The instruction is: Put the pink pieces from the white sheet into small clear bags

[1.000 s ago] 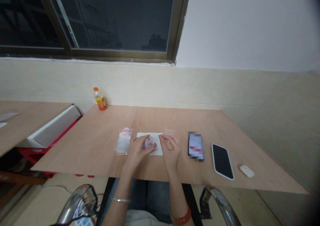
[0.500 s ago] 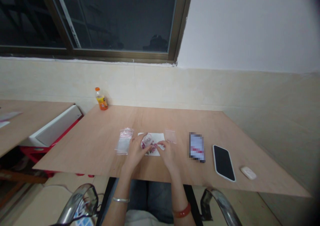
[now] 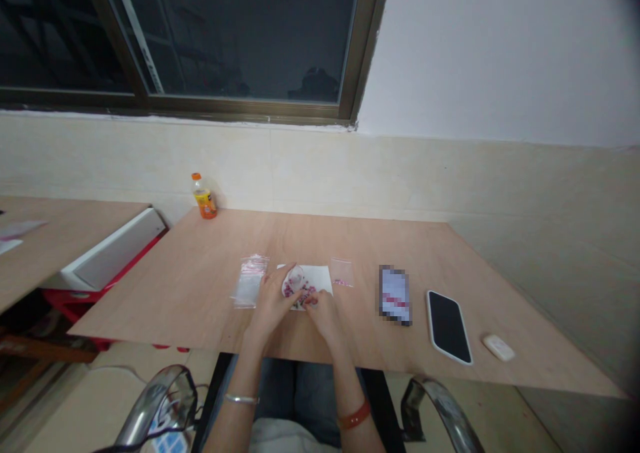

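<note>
My left hand curves around a small round pale dish, with its forefinger at the far rim and its thumb near the front. Small pink-purple pieces lie in a cluster by the dish. Over the near right of this cluster, my right hand is closed, fingertips pressed together; whatever they pinch is too small to make out. White paper lies beneath. Just right of it is a small clear zip bag with a few purple bits at its lower end.
Clear zip bags are stacked left of my left hand. To the right lie a phone with a blurred screen, a dark-screened white-edged phone and a white case. An orange drink bottle stands at the table's back left corner.
My right hand has shifted left and slightly down, closer to my left thumb. More of the small bag and its purple bits now shows. My left hand stays on the dish.
</note>
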`<state>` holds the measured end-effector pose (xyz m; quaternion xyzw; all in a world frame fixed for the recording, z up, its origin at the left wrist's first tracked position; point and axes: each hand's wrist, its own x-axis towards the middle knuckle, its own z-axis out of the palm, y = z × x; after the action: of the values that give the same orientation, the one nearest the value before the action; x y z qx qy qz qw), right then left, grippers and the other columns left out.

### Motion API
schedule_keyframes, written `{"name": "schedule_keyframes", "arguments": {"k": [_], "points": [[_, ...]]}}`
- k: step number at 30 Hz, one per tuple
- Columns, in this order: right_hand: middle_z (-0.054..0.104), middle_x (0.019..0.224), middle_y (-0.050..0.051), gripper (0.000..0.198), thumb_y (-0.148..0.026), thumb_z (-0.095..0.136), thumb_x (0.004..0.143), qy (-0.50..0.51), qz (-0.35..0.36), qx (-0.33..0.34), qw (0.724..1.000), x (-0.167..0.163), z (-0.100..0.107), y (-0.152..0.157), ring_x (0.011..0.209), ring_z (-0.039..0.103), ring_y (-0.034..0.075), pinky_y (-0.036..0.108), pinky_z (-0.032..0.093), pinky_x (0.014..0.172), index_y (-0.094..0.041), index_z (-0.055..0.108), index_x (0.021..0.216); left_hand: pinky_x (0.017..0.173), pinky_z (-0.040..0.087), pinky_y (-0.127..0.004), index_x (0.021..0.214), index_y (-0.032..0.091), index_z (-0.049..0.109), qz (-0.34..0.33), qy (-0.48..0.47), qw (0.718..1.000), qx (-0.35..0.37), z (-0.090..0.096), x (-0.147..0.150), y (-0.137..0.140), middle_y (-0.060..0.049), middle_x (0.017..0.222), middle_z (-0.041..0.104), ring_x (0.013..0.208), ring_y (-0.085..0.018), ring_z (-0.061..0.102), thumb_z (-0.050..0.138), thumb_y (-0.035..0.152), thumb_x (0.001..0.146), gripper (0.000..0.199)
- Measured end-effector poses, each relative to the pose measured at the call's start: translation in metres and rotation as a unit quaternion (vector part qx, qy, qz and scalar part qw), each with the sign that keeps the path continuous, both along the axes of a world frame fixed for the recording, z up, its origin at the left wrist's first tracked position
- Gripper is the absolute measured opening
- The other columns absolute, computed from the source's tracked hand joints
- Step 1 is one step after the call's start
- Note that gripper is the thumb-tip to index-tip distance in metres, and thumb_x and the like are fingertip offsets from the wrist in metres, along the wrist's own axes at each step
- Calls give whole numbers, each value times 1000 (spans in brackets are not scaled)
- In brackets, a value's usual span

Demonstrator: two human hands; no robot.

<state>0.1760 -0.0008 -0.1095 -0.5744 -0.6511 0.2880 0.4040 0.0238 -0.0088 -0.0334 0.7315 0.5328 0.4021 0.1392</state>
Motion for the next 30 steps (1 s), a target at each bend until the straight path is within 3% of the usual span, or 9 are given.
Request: {"name": "schedule_keyframes", "arguments": {"k": [4,7,12,15,18,21,23,26,30], "points": [[69,75,9,14,-26,58,75,15,-32,16,999,7,3,3,73,63,22,30,46,65,-17,69,71,94,39,-43,120,20,53,1,4,1000,-7,0,-1,-1,-10,117,63,110,-26,56,67,36,73,51],[67,75,9,21,-33,57,78,36,-100,54,993,16,18,4,70,61,20,31,45,67,-16,67,73,93,41,-42,114,21,58,-6,-2,1000,-21,3,0,-2,-9,112,65,106,-26,58,67,44,72,48],[64,80,9,27,-39,54,81,130,-237,156,950,21,55,-3,72,58,20,31,44,63,-15,64,78,94,41,-43,110,22,62,-19,-10,999,-42,10,5,-6,-9,111,67,104,-26,59,68,46,71,46],[63,81,7,25,-39,57,80,151,-228,176,946,16,71,-11,72,57,19,29,43,60,-16,65,79,94,41,-42,112,22,61,-33,-3,998,-46,10,7,-7,-8,112,66,105,-26,59,68,44,71,47],[62,82,5,20,-36,59,80,146,-156,196,957,9,79,-15,77,57,18,30,45,67,-18,68,79,94,42,-42,113,22,60,-40,6,998,-41,7,8,-7,-8,112,66,104,-26,60,69,43,71,48],[61,84,5,17,-34,59,80,126,-71,197,970,4,81,-16,84,57,18,31,46,77,-21,70,79,94,42,-41,114,22,59,-55,4,998,-30,6,9,-6,-8,114,66,105,-25,59,68,40,73,46],[61,86,5,19,-34,58,81,124,-53,186,973,3,79,-15,86,57,18,31,46,78,-21,70,83,94,42,-40,115,22,59,-56,0,998,-25,7,9,-6,-8,114,65,106,-24,59,68,38,73,45],[62,88,7,25,-36,52,84,135,-91,161,973,5,69,-10,82,58,18,30,47,70,-19,69,89,94,42,-41,116,22,58,-45,3,999,-26,6,8,-6,-9,114,65,105,-25,59,70,37,71,49],[64,88,9,25,-33,50,82,109,-137,118,977,10,40,-1,79,58,19,29,46,65,-16,66,87,94,42,-42,116,21,58,-33,1,999,-31,4,7,-5,-9,115,65,105,-25,59,68,41,72,50]]}}
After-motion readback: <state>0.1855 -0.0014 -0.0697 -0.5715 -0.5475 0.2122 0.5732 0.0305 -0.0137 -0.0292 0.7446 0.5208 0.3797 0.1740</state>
